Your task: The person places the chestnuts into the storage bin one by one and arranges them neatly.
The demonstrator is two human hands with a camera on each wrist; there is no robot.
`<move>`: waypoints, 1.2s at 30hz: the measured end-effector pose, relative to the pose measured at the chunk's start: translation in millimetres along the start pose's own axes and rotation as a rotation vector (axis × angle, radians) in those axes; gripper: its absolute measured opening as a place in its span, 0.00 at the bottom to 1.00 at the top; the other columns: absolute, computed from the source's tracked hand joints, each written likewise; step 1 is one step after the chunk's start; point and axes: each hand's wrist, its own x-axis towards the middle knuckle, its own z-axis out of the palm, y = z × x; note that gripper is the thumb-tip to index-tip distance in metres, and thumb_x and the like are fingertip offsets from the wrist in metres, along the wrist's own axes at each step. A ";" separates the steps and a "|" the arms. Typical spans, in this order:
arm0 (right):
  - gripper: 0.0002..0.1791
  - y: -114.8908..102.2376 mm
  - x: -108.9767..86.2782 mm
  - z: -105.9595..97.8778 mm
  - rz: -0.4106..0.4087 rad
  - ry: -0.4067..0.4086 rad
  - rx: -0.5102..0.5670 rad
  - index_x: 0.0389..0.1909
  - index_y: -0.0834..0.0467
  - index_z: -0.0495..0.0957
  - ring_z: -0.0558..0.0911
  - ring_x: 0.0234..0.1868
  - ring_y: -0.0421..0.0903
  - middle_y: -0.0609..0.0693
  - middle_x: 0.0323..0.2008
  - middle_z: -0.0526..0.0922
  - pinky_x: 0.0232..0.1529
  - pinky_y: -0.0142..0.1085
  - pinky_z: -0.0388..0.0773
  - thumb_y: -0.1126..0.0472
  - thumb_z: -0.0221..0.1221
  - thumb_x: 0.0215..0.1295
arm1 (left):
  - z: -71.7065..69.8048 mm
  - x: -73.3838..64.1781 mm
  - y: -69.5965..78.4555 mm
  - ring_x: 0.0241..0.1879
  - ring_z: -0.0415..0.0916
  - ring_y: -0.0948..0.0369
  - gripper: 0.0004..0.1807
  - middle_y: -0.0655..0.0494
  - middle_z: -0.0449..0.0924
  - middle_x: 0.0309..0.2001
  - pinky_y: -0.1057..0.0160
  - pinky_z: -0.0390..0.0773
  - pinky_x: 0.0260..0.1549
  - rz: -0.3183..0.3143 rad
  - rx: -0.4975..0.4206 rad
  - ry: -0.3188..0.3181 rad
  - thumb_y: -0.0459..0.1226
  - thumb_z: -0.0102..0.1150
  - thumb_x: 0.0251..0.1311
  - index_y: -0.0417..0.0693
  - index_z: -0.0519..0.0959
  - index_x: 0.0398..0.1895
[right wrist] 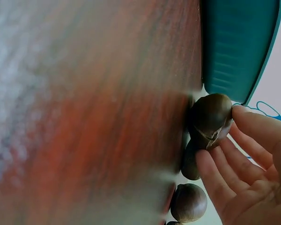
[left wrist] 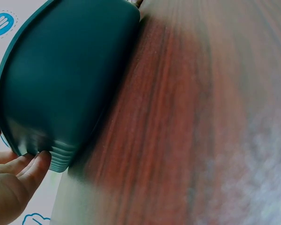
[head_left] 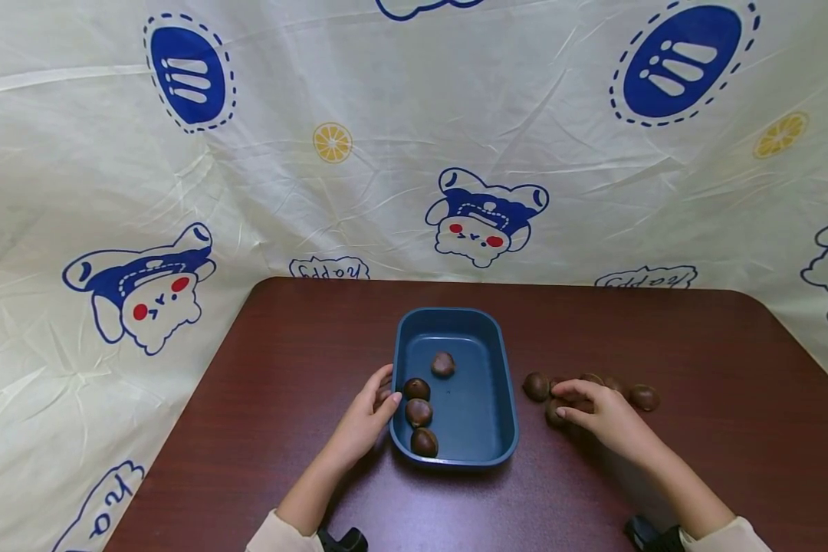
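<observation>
A blue rectangular tray [head_left: 476,406] sits mid-table with several brown chestnuts [head_left: 418,412] in it, most along its left side. My left hand [head_left: 360,423] holds the tray's left wall, thumb at the rim and fingers against the outside; the left wrist view shows the fingers on the ribbed outer wall [left wrist: 63,152]. Right of the tray, my right hand [head_left: 610,418] reaches into a group of loose chestnuts. Thumb and fingers pinch one chestnut [right wrist: 211,112], low over the table; other chestnuts [right wrist: 188,202] lie close beside it. Some are partly hidden by the hand.
More chestnuts [head_left: 643,397] lie just beyond the right hand on the dark reddish-brown table [head_left: 303,330]. A white cloth [head_left: 386,199] with blue cartoon prints hangs or spreads behind the table's far edge. Black wrist bands [head_left: 345,540] show at both sleeves.
</observation>
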 end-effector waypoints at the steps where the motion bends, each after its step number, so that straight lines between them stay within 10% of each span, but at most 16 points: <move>1: 0.16 0.1 -0.3 -0.1 0.004 -0.009 -0.006 0.45 0.63 0.75 0.78 0.42 0.51 0.56 0.43 0.76 0.37 0.35 0.75 0.63 0.61 0.56 | -0.1 0.1 0.0 0.57 0.62 0.46 0.26 0.36 0.58 0.61 0.49 0.64 0.53 0.002 -0.001 0.000 0.34 0.44 0.66 0.36 0.53 0.65; 13: 0.17 2.6 -1.3 2.8 -0.025 -0.075 -0.051 0.43 0.62 0.75 0.76 0.34 0.39 0.47 0.33 0.77 0.31 0.31 0.73 0.59 0.62 0.55 | -0.2 -0.7 0.5 0.57 0.62 0.46 0.26 0.36 0.59 0.60 0.49 0.64 0.52 -0.003 0.005 0.000 0.35 0.44 0.66 0.36 0.53 0.65; 36: 0.17 -36.3 24.7 1.4 -0.034 0.104 0.059 0.46 0.61 0.73 0.80 0.38 0.48 0.53 0.37 0.79 0.38 0.37 0.77 0.62 0.62 0.54 | -0.4 -0.4 1.5 0.56 0.64 0.46 0.26 0.36 0.59 0.60 0.49 0.65 0.52 0.011 0.001 -0.001 0.34 0.44 0.66 0.36 0.53 0.65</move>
